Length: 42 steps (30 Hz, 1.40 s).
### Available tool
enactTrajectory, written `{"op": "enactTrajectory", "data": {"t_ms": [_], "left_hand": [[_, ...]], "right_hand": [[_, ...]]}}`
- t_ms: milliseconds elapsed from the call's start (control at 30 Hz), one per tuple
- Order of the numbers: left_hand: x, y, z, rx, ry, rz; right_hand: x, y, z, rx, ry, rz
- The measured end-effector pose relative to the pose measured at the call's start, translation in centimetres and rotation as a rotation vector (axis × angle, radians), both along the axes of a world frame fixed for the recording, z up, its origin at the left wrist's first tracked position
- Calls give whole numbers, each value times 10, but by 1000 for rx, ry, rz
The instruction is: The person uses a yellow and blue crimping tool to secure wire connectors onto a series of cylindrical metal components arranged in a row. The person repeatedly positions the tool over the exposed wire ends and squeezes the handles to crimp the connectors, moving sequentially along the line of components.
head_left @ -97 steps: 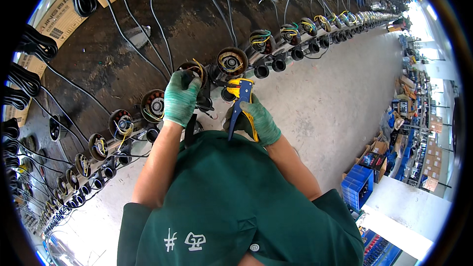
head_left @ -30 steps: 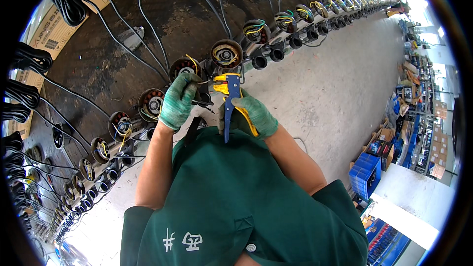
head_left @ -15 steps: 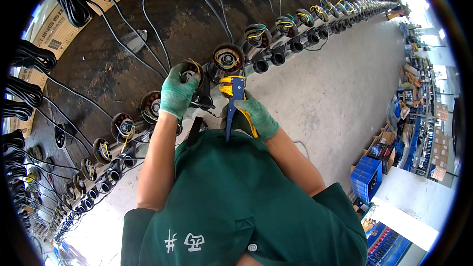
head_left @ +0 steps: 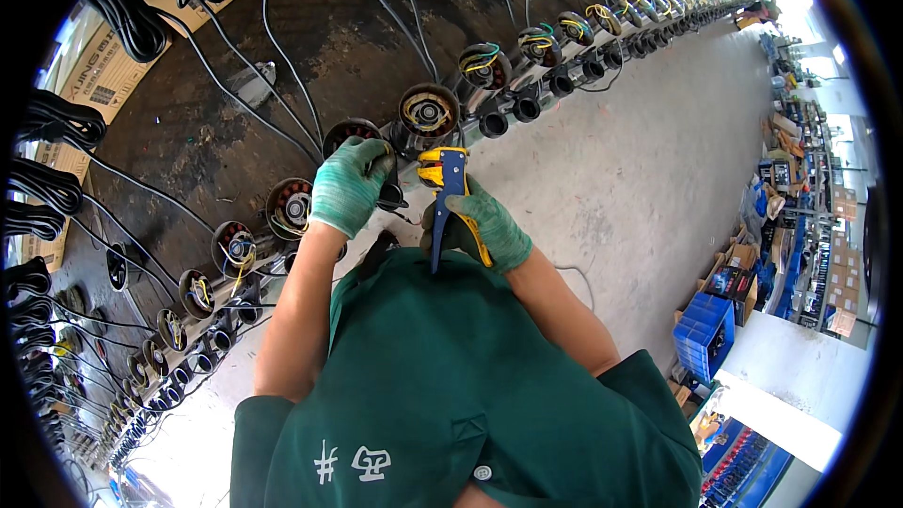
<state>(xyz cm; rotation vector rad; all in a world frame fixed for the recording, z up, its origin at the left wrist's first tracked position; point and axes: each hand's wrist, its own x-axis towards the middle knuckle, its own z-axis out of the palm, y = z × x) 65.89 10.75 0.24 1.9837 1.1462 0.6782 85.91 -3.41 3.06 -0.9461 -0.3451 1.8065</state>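
Observation:
My left hand (head_left: 348, 186), in a green knitted glove, bends its fingers together over the near right rim of a round motor housing (head_left: 344, 132). What its fingertips pinch is hidden behind the glove. In my gloved right hand (head_left: 499, 229) is a wire stripper (head_left: 451, 190) with a blue body and yellow jaws and handle. Its jaws point away from me, just right of the left hand. A neighbouring housing (head_left: 428, 111) with copper windings stands beyond the stripper. Another open housing (head_left: 290, 205) sits left of my left wrist.
Motor housings with yellow and green wires run in a long row along the edge of a dark, worn table (head_left: 310, 38). Coiled black cables (head_left: 122, 14) and cartons (head_left: 103, 71) lie at the far left. A blue crate (head_left: 704, 337) stands at the right.
My left hand has shifted slightly toward me, its fingers now curled at the housing's near rim. The upright yellow wire there is no longer visible. The stripper stays almost in place.

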Motion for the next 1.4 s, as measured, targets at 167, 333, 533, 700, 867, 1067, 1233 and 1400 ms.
{"op": "enactTrajectory", "data": {"t_ms": [167,333,533,700,867,1067,1233,1400], "left_hand": [[-5,-8,-2,191,20,-99],[-8,-13,-2,194,97,-106],[-7,-15,3,189,115,-126],[-8,-16,0,180,111,-122],[-8,-15,1,202,127,-122],[-8,-14,-1,233,169,-145],[-9,-14,-3,228,75,-105],[-9,-14,-4,188,63,-103]], "right_hand": [[-4,3,-11,48,-186,6],[-4,7,-17,119,-258,43],[-2,12,-7,63,-238,97],[-4,13,-13,79,-308,125],[-5,14,-13,62,-303,110],[-8,17,-13,35,-376,65],[-18,15,-2,-42,-14,-74],[-1,0,-19,-18,53,-28]]}}
